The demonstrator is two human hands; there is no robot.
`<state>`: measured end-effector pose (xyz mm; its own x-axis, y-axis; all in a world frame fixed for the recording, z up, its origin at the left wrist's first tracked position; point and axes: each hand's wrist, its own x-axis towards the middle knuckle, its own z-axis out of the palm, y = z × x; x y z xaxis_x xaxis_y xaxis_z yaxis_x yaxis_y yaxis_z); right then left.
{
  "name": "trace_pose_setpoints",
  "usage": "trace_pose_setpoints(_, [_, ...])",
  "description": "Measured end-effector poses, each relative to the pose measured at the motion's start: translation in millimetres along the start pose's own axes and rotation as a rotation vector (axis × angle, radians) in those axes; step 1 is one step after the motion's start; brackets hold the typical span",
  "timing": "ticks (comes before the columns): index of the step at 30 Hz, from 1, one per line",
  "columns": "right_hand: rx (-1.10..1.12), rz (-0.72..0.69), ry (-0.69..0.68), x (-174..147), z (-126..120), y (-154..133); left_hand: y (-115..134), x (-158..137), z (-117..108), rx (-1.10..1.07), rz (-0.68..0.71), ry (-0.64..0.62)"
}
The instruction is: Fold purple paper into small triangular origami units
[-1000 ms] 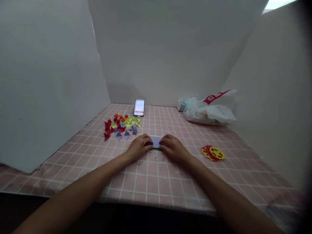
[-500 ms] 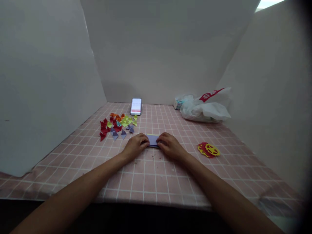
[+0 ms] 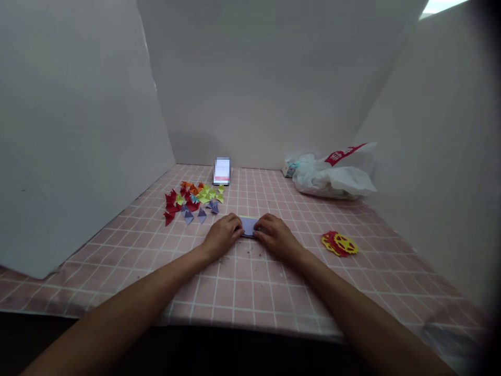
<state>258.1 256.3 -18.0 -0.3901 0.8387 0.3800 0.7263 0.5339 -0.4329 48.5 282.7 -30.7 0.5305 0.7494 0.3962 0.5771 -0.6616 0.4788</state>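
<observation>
A small sheet of purple paper (image 3: 249, 226) lies between my hands, with a thin yellow strip showing along its far edge. My left hand (image 3: 226, 233) pinches the paper's left side with curled fingers. On the right side, my right hand (image 3: 273, 233) grips it the same way, thumb toward the near edge. The fingers hide both ends of the paper, and I cannot tell how many layers lie beneath. To the left sit several small folded paper pieces in red (image 3: 171, 198), orange (image 3: 191, 188), yellow-green (image 3: 204, 196) and purple (image 3: 188, 215).
A phone (image 3: 222, 171) with a lit screen stands at the back. A white plastic bag (image 3: 332, 180) rests at the back right beside a small box (image 3: 288, 167). Red and yellow gear-shaped cutouts (image 3: 340, 244) lie right of my hands. A pink checked cloth (image 3: 242, 297) covers the table.
The whole view has shifted slightly, so everything appears a little farther right. Both hands stay on the purple paper with almost the same grip.
</observation>
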Motion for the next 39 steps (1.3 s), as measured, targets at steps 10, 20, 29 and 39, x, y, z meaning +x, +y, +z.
trace_pose_setpoints(10, [0.008,-0.032,0.050,-1,8,7,1,1,-1,-0.069,-0.035,0.014])
trace_pose_setpoints(20, [0.238,0.017,0.303,-7,2,-14,14,3,-23,-0.280,-0.052,0.132])
trace_pose_setpoints(29, [0.904,0.257,0.184,-26,-24,-84,70,-34,-61,-0.719,-0.231,0.135])
trace_pose_setpoints(39, [0.883,0.271,0.125,-67,-16,-137,106,-101,-61,-0.741,-0.325,0.266])
